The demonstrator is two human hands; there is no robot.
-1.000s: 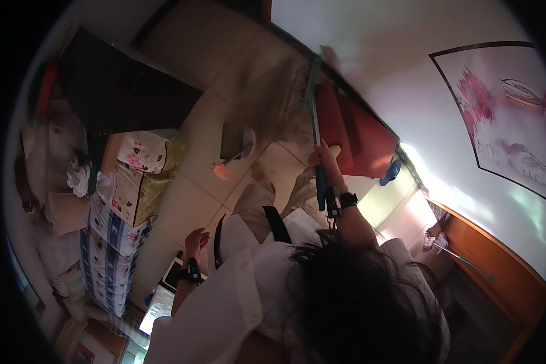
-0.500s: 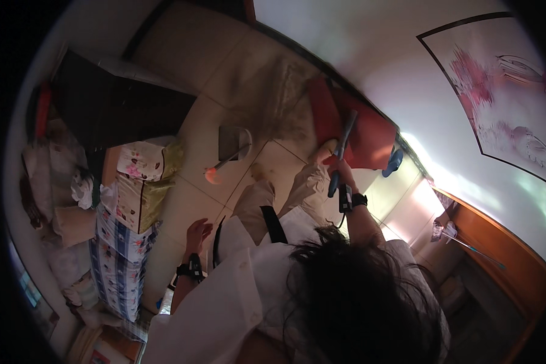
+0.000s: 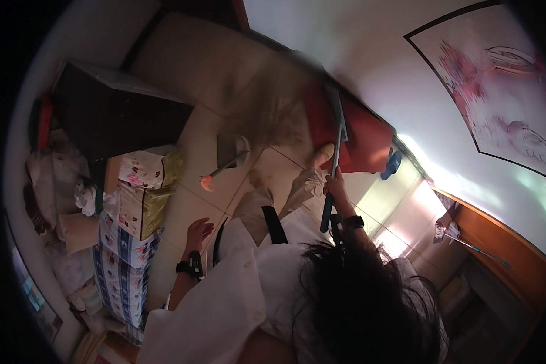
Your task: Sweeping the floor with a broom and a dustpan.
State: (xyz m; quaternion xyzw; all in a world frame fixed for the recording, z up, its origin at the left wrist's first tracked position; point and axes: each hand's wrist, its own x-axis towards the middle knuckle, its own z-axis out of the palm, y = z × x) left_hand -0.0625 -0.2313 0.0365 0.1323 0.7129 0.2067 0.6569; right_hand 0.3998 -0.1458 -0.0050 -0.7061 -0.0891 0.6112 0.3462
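Note:
My right hand [image 3: 337,187] is wrapped round the grip of a long-handled floor tool [image 3: 327,212], dark grey and shaped rather like a floor squeegee. Its shaft slants away from me over a red mat [image 3: 370,136], with an angled bracket near the far end. The tool's head is dark and hard to make out against the wall edge. My left hand [image 3: 199,233] hovers beside my left thigh, fingers loosely spread, holding nothing. Ahead of it on the tiles lies a grey dustpan [image 3: 225,151] whose handle ends in orange [image 3: 207,183]. Hair hides part of my right forearm.
White wall with a framed picture [image 3: 485,79] runs along the right. Blue slippers [image 3: 392,165] lie by the mat. At left stand a dark cabinet [image 3: 124,118], a floral-covered box [image 3: 138,209] and cushions [image 3: 79,233]. Wooden furniture [image 3: 503,236] stands at lower right.
My right hand has moved slightly nearer to me and left. The tool has swung more upright in view, its far end now reaching the wall side of the mat. My left hand stays about the same.

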